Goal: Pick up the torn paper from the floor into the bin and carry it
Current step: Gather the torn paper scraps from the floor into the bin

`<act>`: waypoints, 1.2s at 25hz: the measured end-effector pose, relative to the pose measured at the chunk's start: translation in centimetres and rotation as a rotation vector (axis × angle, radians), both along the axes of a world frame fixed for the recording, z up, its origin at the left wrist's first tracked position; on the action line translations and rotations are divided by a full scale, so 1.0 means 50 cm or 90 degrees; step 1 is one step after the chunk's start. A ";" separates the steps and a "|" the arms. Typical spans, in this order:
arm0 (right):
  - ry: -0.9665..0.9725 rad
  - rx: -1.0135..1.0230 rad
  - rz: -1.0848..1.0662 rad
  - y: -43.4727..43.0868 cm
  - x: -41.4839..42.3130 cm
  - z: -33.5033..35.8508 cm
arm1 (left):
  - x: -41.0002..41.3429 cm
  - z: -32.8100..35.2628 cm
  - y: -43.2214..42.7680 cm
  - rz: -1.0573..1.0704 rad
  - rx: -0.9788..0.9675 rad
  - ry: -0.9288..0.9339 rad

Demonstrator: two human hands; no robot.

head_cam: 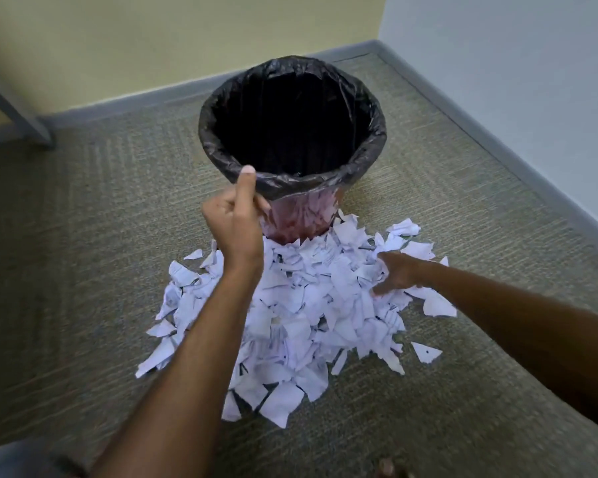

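Note:
A red bin (301, 215) lined with a black plastic bag stands on the carpet near the room's corner, its dark mouth empty as far as I can see. My left hand (235, 219) grips the bin's near rim, thumb over the bag's edge. A wide pile of torn white paper (290, 322) lies on the floor in front of the bin, touching its base. My right hand (397, 274) rests on the pile's right side, fingers spread down into the scraps; whether it holds any I cannot tell.
Grey-green carpet (101, 236) covers the floor. A yellow wall (152, 46) and a pale wall (515, 63) meet behind the bin, with a grey baseboard (480, 132). A grey furniture leg (21, 115) stands at the far left. Loose scraps (425, 351) lie right of the pile.

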State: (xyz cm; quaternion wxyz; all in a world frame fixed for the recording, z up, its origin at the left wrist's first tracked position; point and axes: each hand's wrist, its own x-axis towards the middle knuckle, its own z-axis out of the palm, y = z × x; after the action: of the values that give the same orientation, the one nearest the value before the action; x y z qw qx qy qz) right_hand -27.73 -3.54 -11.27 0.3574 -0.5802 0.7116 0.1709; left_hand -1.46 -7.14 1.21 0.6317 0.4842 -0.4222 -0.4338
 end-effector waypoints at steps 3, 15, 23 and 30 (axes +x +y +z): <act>-0.022 0.010 -0.002 0.004 0.045 -0.023 | 0.018 -0.172 0.054 -0.142 0.126 -0.350; -0.055 -0.231 0.036 -0.013 0.102 -0.010 | 0.059 -0.348 0.142 -0.443 0.352 -0.938; -0.369 -0.269 -0.230 0.038 0.102 0.219 | 0.074 -0.367 0.139 -0.355 0.310 -0.723; -0.757 -0.249 -0.411 0.000 0.107 0.372 | 0.076 -0.355 0.161 -0.280 0.257 -0.729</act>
State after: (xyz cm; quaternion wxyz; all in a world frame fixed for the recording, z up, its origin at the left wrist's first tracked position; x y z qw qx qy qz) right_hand -22.38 -3.54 7.30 0.6077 -0.3885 0.5499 -0.4212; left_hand 2.33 0.89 -16.53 0.0989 0.6506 -0.6919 -0.2970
